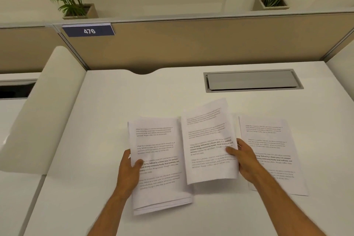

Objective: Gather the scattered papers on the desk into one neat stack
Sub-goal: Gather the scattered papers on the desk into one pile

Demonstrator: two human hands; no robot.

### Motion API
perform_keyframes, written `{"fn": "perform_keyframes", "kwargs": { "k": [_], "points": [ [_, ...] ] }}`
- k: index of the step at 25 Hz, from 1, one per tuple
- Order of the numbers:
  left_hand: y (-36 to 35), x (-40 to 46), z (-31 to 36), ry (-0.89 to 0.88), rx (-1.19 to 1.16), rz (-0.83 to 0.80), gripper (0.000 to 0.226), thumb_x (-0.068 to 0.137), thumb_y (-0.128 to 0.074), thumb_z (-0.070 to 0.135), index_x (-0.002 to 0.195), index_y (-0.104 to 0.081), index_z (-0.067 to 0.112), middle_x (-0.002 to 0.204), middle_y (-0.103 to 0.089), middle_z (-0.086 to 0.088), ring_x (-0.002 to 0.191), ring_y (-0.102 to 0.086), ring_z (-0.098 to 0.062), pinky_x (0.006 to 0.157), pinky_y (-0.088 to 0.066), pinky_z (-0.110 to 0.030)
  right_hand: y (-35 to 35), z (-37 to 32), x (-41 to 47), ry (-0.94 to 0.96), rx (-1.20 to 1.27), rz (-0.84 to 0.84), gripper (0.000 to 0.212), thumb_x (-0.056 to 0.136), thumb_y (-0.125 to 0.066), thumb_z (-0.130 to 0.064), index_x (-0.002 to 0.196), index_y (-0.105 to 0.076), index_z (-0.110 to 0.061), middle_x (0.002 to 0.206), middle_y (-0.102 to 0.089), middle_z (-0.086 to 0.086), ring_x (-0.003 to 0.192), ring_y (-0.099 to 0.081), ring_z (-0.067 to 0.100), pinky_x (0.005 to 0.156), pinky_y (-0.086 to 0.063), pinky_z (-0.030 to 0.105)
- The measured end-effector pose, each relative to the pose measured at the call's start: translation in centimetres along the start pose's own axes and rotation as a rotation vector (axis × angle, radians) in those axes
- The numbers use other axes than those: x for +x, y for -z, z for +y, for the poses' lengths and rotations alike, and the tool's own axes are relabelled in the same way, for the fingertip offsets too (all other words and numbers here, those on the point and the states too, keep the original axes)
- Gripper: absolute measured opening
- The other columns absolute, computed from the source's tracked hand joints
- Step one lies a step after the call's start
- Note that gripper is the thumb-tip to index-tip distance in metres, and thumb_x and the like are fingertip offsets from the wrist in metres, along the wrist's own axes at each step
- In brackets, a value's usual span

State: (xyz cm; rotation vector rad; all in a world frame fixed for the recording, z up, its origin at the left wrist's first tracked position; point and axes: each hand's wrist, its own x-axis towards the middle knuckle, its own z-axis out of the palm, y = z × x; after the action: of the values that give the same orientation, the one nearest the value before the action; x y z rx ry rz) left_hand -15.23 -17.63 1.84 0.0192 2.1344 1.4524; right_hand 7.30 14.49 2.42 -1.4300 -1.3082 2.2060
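Only the head view here, looking down at a plain white desk (107, 140) in a cubicle.

The left hand (132, 166) has its grip closed on the left edge of a thick stack of white printed sheets (159, 163), thumb on top and fingers under. You can see several layered edges at the bottom of that stack and they're a bit fanned out, so it isn't squared up.

The right hand (243, 157) is pinching the right edge of a single curled white printed page (208, 143), which looks lifted off the desk, tilted, and just beside or slightly over the stack's right edge.

Further right, a flat white printed sheet (268, 140) lies on the desk, partly under the right forearm. Can't tell if it's one sheet or a couple.

So I'd say it's well past halfway: most papers look gathered on the left. What's left, as far as I can judge: drop the lifted page onto the stack, grab the sheet on the right, then tap all the edges even.
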Motion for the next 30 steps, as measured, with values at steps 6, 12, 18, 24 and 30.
{"fn": "perform_keyframes", "kwargs": {
  "k": [6, 12, 18, 24, 30],
  "points": [
    [-2.2, -0.7, 1.9, 0.085, -0.203, -0.126, 0.032, 0.098, -0.066, 0.008, 0.114, -0.062, 0.035, 0.109, -0.081, 0.001, 0.093, -0.08, -0.027, 0.068, -0.066, -0.044, -3.9, 0.5, -2.1, -0.034, -0.077, -0.215, 0.041, 0.08, -0.081, -0.008, 0.119, -0.068, -0.01, 0.117, -0.078, 0.012, 0.101, -0.076, 0.031, 0.075, -0.064, 0.038],
    [-5.5, -1.7, 3.5, -0.008, -0.155, -0.218, 0.013, 0.098, -0.066, 0.032, 0.111, -0.064, 0.033, 0.108, -0.081, -0.001, 0.094, -0.079, -0.023, 0.069, -0.064, -0.032, -4.2, 1.6, -3.9, -0.091, -0.082, -0.183, 0.044, 0.082, -0.082, -0.011, 0.121, -0.062, -0.016, 0.117, -0.077, 0.009, 0.102, -0.076, 0.032, 0.088, -0.061, 0.053],
    [-9.4, -2.7, 3.1, 0.157, -0.259, -0.353, 0.034, 0.107, -0.046, 0.036, 0.137, -0.061, 0.027, 0.129, -0.074, 0.003, 0.118, -0.07, -0.023, 0.103, -0.053, -0.049, -1.0, 0.5, -4.2, 0.014, -0.126, -0.119, 0.035, 0.087, -0.077, -0.012, 0.12, -0.069, -0.02, 0.111, -0.08, 0.004, 0.098, -0.078, 0.027, 0.084, -0.063, 0.05],
    [-12.7, -3.2, 3.8, 0.1, -0.119, -0.288, 0.042, 0.098, -0.061, 0.001, 0.126, -0.059, 0.032, 0.12, -0.074, 0.003, 0.095, -0.078, -0.015, 0.073, -0.065, -0.035, 5.9, -1.1, -2.2, 0.185, -0.365, 0.184, 0.02, 0.089, -0.074, -0.032, 0.109, -0.074, -0.033, 0.118, -0.074, 0.001, 0.108, -0.069, 0.025, 0.081, -0.054, 0.033],
    [-12.6, -2.9, 3.8, 0.062, -0.137, -0.213, 0.043, 0.099, -0.061, 0.002, 0.115, -0.061, 0.042, 0.115, -0.075, 0.012, 0.092, -0.079, -0.012, 0.07, -0.065, -0.032, 17.2, 1.7, -1.0, -0.231, -0.978, 0.698, 0.107, 0.076, -0.084, -0.042, 0.154, -0.022, -0.003, 0.151, -0.03, 0.025, 0.134, -0.033, 0.049, 0.103, -0.039, 0.061]
  ]
}}
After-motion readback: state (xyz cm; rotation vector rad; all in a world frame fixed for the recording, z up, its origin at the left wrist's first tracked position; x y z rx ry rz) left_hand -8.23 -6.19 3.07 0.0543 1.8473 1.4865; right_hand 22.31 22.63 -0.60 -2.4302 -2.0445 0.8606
